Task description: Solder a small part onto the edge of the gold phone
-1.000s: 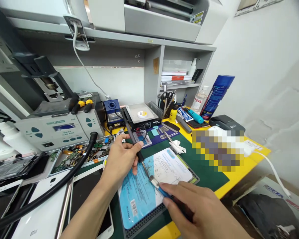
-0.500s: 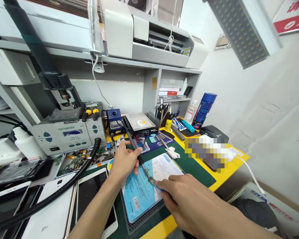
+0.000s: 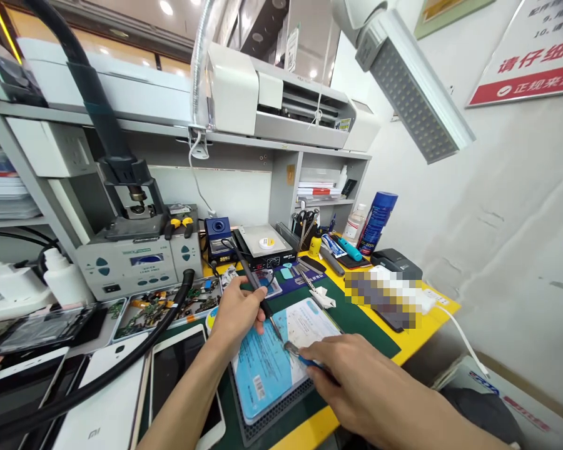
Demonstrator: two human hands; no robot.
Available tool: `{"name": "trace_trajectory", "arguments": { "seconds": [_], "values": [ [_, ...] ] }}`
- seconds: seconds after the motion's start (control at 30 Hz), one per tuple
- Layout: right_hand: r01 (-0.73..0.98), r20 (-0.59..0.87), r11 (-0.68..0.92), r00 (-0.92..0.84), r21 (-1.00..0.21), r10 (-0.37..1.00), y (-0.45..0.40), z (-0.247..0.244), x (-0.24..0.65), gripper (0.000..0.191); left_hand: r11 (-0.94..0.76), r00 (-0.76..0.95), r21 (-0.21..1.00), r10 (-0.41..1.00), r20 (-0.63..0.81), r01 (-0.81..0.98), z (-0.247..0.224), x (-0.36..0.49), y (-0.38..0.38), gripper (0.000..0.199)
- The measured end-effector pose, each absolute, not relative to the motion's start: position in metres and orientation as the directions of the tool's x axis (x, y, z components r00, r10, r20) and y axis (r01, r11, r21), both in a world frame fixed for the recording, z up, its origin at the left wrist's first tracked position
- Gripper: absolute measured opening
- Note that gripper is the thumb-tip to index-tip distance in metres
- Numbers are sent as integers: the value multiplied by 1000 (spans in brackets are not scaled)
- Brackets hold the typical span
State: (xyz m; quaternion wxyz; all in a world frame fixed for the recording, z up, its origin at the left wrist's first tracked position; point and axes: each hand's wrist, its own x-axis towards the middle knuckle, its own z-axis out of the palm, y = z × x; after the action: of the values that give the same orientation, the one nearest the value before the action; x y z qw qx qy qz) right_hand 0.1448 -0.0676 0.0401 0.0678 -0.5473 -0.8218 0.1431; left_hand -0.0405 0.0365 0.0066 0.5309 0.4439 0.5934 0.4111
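Observation:
My left hand [image 3: 241,306] is closed round the dark handle of a soldering iron [image 3: 266,306], whose metal tip points down over a blue and white plastic packet [image 3: 256,356]. In my right hand [image 3: 344,365] is a blue-handled tool with a short metal head [image 3: 293,348]; it looks like small pliers, but the fingers cover most of it. The iron's tip is close beside that head, with a small gap seeming to show between them. Beneath the packet lies a grey honeycomb-patterned pad [image 3: 281,403] on the green mat [image 3: 370,334].
To the left are a white phone [image 3: 98,400], another phone [image 3: 211,409] and a tray of circuit boards [image 3: 154,309]. A black hose [image 3: 154,337] crosses over them. Behind stand a blue soldering station [image 3: 219,240] and a hot plate [image 3: 263,240]. A lamp [image 3: 420,100] hangs at upper right.
My view has tilted upward, showing more of the shelf top and wall sign. The soldering iron's tip and the tool's metal head, touching or nearly so before, now look slightly apart.

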Motion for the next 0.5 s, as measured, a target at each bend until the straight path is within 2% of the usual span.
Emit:
{"name": "trace_trajectory", "arguments": {
  "seconds": [0.2,0.4,0.5],
  "values": [
    [888,-42,205,-244,-411,969,-69,41,156,31,294,-2,953,956,-295,68,7,-41,38,34],
    [833,14,305,-337,-461,941,-68,30,146,25,287,30,958,957,-287,28,10,-42,36,33],
    [829,33,337,-361,-447,932,-68,27,140,25,276,39,961,960,-276,0,7,-43,39,33]
  ]
}}
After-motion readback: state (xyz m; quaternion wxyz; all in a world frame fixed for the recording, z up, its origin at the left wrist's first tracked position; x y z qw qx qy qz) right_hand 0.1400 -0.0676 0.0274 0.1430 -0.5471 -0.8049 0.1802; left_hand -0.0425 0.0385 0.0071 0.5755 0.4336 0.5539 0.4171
